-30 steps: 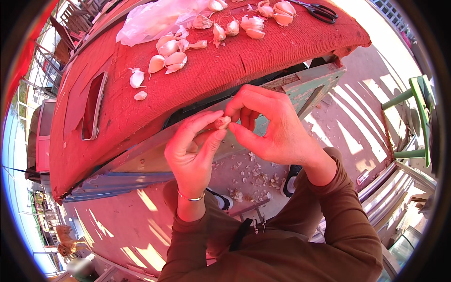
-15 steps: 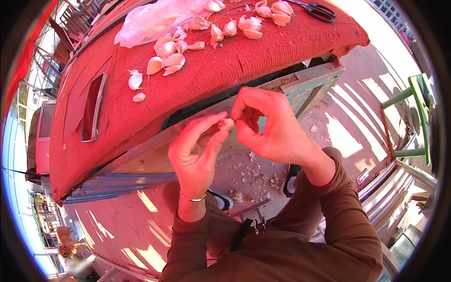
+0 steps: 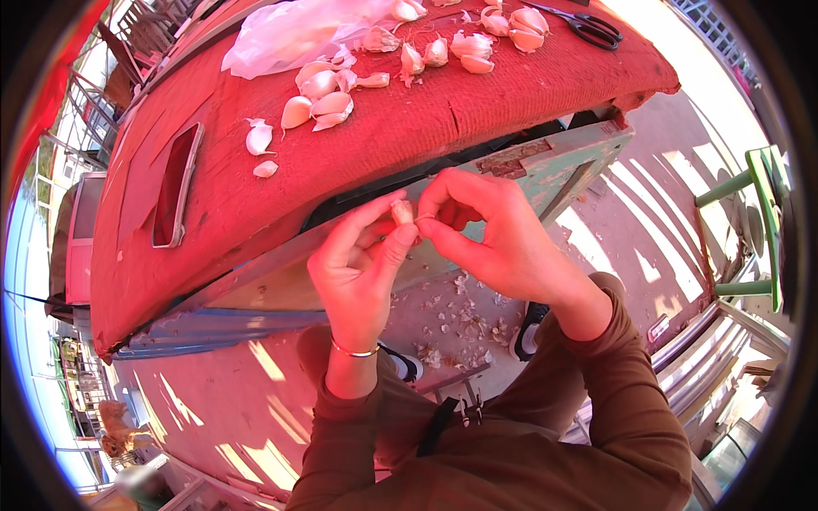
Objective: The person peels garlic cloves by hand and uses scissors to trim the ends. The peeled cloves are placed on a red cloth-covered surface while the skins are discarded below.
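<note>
Over the near edge of the red-covered table (image 3: 230,204), my left hand (image 3: 351,268) pinches a small pale garlic clove (image 3: 401,210) between thumb and fingers. My right hand (image 3: 498,234) comes up against it, thumb and forefinger pinched together at the clove's side. What lies between those right fingertips is too small to make out. On the table beyond my hands are loose garlic cloves (image 3: 331,109), some in papery skin. A single white clove (image 3: 258,136) and a smaller piece (image 3: 266,169) lie nearer my left hand.
A clear plastic bag (image 3: 285,38) lies at the far side, black-handled scissors (image 3: 595,32) at the far right, and a phone (image 3: 177,186) at the left. Peeled skins (image 3: 464,319) litter the floor by my feet. A green stool (image 3: 763,221) stands at the right.
The clove has turned more upright in my left fingers. My right thumb has straightened somewhat along it. The view has shifted slightly, so the table's things appear a little farther right.
</note>
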A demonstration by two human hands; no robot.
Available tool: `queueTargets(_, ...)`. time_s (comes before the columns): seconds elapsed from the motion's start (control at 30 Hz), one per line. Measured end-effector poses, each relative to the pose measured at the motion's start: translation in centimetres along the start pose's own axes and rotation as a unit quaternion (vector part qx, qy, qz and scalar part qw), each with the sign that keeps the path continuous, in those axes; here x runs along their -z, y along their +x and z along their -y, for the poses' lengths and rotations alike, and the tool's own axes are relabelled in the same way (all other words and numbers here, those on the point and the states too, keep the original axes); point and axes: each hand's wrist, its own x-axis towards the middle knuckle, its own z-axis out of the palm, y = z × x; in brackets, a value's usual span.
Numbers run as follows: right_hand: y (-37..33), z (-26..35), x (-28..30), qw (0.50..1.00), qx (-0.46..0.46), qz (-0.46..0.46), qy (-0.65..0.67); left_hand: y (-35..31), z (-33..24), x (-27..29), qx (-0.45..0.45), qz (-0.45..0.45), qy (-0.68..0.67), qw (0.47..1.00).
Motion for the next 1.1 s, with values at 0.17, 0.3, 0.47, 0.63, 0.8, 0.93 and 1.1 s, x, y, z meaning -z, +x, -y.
queueTargets(0.17,0.1,0.3,0.9,0.999,-0.005,-0.028,-0.046,0.5,-1.2,0.6,0.091,0.006,-0.089,0.992)
queueTargets(0.3,0.0,0.7,1.2,0.993,0.015,-0.037,-0.111,0.6,-1.3,0.4,0.090,0.010,-0.097,0.991)
queueTargets(0.47,0.0,0.2,0.6,0.984,0.118,-0.053,-0.122,0.4,-0.2,0.5,0.037,0.029,-0.020,0.999)
queueTargets(0.63,0.0,-0.1,0.8,0.977,0.144,-0.048,-0.148,0.1,0.0,0.4,0.020,0.029,0.042,0.998)
queueTargets(0.8,0.0,-0.2,1.0,0.976,0.149,-0.041,-0.156,0.2,0.3,0.5,-0.029,0.035,0.062,0.997)
queueTargets(0.93,-0.1,0.0,0.9,0.977,0.141,-0.042,-0.156,0.2,0.1,0.3,-0.035,0.036,0.077,0.996)
queueTargets(1.1,0.0,-0.1,0.9,0.984,0.125,-0.043,-0.118,-0.1,-0.1,0.2,-0.013,0.045,0.064,0.997)
